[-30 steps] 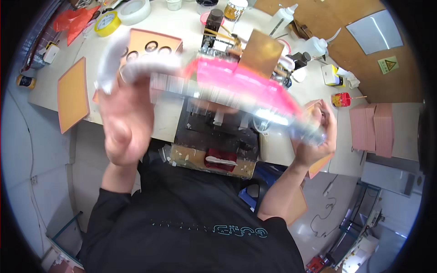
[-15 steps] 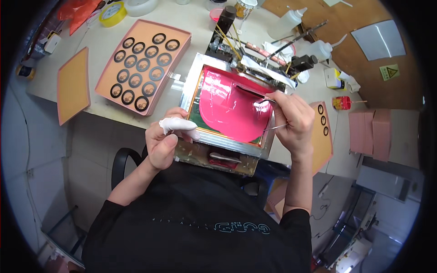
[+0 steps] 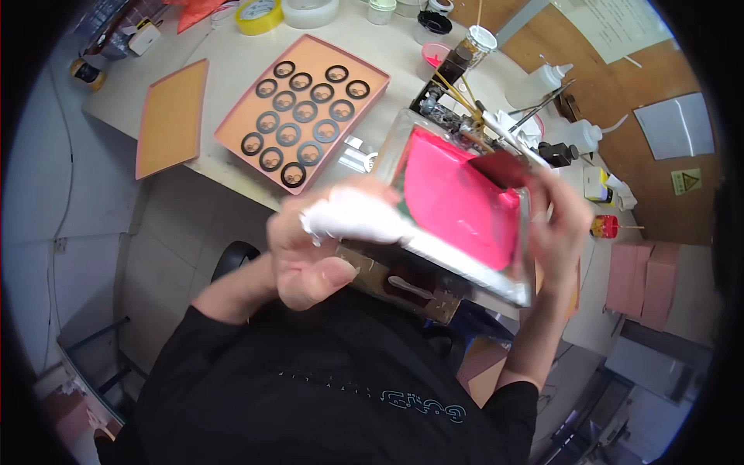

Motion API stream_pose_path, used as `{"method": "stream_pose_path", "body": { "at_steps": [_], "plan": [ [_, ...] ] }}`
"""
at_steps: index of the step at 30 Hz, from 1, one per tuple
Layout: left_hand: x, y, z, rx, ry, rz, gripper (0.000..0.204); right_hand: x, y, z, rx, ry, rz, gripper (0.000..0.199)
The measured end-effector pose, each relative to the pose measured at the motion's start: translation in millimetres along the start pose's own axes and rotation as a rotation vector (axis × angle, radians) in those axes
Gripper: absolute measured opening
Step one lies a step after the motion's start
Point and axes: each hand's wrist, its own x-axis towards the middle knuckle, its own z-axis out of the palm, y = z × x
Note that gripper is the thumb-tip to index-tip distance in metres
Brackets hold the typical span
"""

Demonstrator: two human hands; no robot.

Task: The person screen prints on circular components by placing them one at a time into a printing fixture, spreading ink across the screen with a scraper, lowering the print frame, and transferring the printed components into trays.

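Pink ink coats the frame, black rings dot the tray — both hands' fingers half-bent, hold unclear.

1. A black, plain-weave-looking cloth top fills the lower middle of the frame.
2. Pale teal outlined lettering sits at lower centre; a row of small, faint characters trails leftward.
3. Short black sleeves end at both forearms.
4. White, soft-looking finger coverings, blurred, wrap left hand fingers.
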Motion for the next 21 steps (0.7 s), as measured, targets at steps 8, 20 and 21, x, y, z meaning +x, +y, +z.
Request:
{"method": "stream_pose_path", "body": {
  "at_steps": [8, 20, 21],
  "plan": [
    [75, -68, -129, 1.088, -0.178, -0.34, 0.034, -6, 81, -17, -0.195, 0.256, 0.196, 0.031],
    [84, -82, -110, 1.26, -0.279, -0.662, 0.027, -78, 17, 49, 0.238, -0.009, 0.326, 0.044],
    [82, -87, -117, 1.263, -0.296, -0.624, 0.027, -75, 17, 50, 0.226, -0.05, 0.299, 0.045]
  ]
}}
